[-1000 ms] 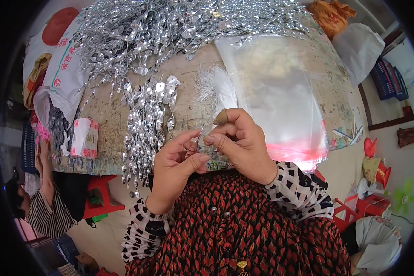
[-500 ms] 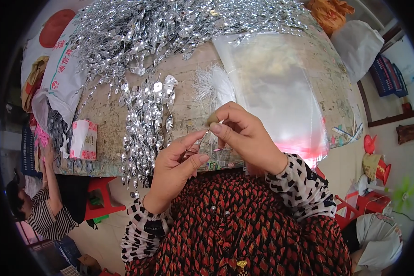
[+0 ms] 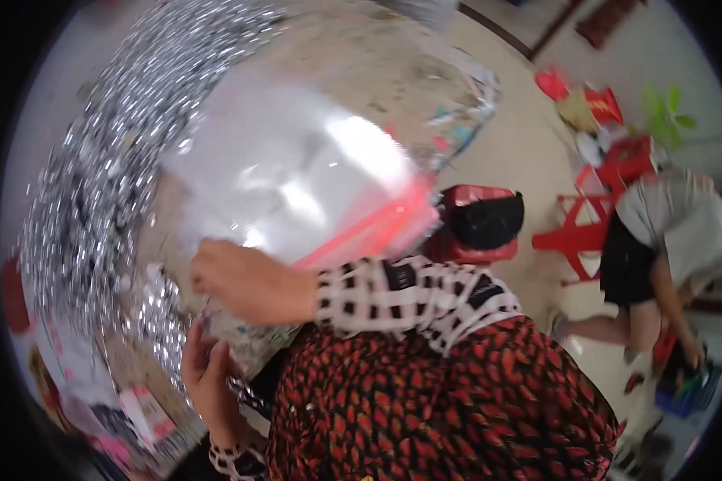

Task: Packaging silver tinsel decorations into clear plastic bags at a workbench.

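Observation:
My left hand (image 3: 206, 377) is by the table's near edge, fingers curled with the thumb and forefinger raised. A silver twisted strand (image 3: 249, 394) shows beside its palm and appears to hang from its grip, though blur softens this. Just above and to the right, my right hand (image 3: 245, 280) is closed, knuckles up; whatever its fingertips pinch is hidden. Beyond that hand lies a stack of clear plastic bags (image 3: 257, 152) with a pink-red edge. A bunch of silver strands (image 3: 156, 309) lies left of both hands.
A large heap of shiny silver strands (image 3: 128, 128) covers the table's left side. A tissue box (image 3: 147, 413) sits at the lower left. Red stools (image 3: 573, 240) stand on the floor to the right, where another person (image 3: 666, 232) bends over a blue crate (image 3: 686, 393).
The whole view has swung to the right, so the table appears turned and the other person at the right is in sight. My hands have moved slightly apart, the right now knuckles up.

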`<state>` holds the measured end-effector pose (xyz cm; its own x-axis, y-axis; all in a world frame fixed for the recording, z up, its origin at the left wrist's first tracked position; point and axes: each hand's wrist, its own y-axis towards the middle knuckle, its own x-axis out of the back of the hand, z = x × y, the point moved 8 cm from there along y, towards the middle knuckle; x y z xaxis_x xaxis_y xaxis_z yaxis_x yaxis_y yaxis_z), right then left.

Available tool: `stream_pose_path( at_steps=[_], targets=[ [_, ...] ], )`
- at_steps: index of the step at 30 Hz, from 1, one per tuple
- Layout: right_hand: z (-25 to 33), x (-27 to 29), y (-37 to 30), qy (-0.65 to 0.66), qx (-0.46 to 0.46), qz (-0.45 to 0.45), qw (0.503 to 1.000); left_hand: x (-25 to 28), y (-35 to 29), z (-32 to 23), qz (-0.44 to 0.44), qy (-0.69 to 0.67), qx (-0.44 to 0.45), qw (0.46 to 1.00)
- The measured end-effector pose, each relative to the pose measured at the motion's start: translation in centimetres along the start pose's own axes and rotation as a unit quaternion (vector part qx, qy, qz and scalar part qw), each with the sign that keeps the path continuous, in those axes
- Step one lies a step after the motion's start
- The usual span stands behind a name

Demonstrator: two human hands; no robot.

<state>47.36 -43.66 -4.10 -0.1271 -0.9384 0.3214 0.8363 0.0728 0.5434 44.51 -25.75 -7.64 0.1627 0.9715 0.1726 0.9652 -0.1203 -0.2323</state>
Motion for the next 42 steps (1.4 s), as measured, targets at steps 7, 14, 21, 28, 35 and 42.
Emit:
stream_pose_path(
  at_steps=[7, 14, 21, 28, 35, 42],
  targets=[
    [-0.1, 1.8, -0.9, -0.051, 0.004, -0.074, 0.996, -1.3, 0.2, -1.1, -0.017, 0.036, -0.010, 0.999],
    [-1.9, 5.7, -2.3, -0.055, 0.031, 0.040, 0.997, -3.5, 0.4, -2.1, -0.012, 0.110, 0.025, 0.994],
    [-1.7, 3.7, -3.1, -0.166, 0.095, 0.244, 0.951, -2.7, -0.1, -2.0, 0.050, 0.126, 0.042, 0.990],
    [-1.2, 3.0, -2.2, -0.243, 0.149, 0.296, 0.912, -2.0, 0.2, -2.4, 0.071, 0.174, 0.007, 0.982],
    [-2.0, 2.7, 0.1, -0.245, 0.143, 0.274, 0.919, -0.6, 0.0, -4.0, 0.047, 0.169, -0.020, 0.984],
    [-3.6, 0.3, 2.3, -0.145, 0.049, 0.312, 0.938, 1.9, 0.2, -4.3, 0.025, 0.146, -0.038, 0.988]
  ],
)
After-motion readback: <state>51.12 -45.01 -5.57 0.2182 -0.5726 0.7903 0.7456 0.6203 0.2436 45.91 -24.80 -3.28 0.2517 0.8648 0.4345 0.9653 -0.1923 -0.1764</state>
